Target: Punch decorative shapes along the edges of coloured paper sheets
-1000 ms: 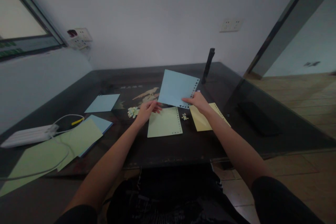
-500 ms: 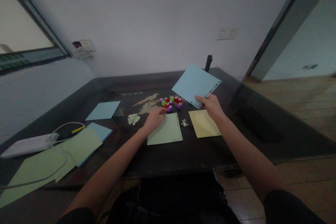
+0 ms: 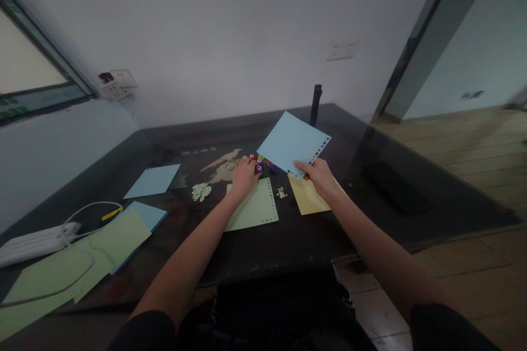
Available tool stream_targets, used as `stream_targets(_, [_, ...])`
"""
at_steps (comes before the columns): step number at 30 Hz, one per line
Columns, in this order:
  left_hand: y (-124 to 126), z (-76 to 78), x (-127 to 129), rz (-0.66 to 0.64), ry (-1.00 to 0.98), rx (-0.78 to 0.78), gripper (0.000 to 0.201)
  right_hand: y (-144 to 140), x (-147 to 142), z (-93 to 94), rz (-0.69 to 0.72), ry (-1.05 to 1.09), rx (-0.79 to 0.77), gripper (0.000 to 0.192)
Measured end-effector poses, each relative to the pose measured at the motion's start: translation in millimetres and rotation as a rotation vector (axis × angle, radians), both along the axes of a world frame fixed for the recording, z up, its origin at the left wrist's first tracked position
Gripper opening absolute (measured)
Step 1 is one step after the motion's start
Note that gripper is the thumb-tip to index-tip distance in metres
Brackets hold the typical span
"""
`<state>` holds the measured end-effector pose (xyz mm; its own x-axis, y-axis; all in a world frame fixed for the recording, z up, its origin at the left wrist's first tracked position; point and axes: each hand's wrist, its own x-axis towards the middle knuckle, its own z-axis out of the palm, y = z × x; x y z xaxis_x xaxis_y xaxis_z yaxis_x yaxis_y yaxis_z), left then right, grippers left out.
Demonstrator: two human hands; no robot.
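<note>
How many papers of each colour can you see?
Blue papers: 3, one held up by the right hand, blue sheet
Green papers: 3, one by the left hand, green sheet
Yellow papers: 1, yellow sheet
Total: 7

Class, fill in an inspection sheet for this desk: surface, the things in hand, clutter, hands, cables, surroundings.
Surface: dark glossy table with a pale bird motif under the top.
Things in hand: blue punched sheet held up off the table; small coloured punches clustered beneath it.
Clutter: green punched sheet, yellow sheet, paper scraps, blue sheet, green and blue sheets stacked at the left edge.
Hands: right hand pinches the blue punched sheet's lower edge; left hand rests on the punches.
Cables: white cable loops from a white power strip.
Surroundings: wall sockets, window at left, black post at the table's back.
</note>
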<state>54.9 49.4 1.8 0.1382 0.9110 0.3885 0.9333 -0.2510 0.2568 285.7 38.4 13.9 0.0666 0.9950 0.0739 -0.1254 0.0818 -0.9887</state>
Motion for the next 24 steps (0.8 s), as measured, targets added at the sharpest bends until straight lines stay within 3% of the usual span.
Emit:
stream_targets(4, [-13, 14.4, 9, -0.079, -0.359, 0.006, 0.023, -3, -2, 6.0, -0.02, 0.035, 0.007, 0.035])
stream_targets(8, [-40, 23.2, 28, -0.248, -0.997, -0.293, 0.03, -10, -9, 18.0, -0.031, 0.108, 0.058, 0.035])
stream_targets(13, [-62, 18.1, 43, -0.327, -1.468, -0.526, 0.034, -18, -24, 23.0, -0.019, 0.076, 0.084, 0.038])
stream_targets(18, [-68, 17.0, 43, -0.281, -1.719, -0.608, 0.026, -12, -25, 7.0, -0.137, -0.042, 0.137, 0.036])
stream_targets(24, [-70, 16.2, 44, -0.276, -1.688, -0.585, 0.028, -8, -18, -1.3, -0.148, -0.198, 0.199, 0.036])
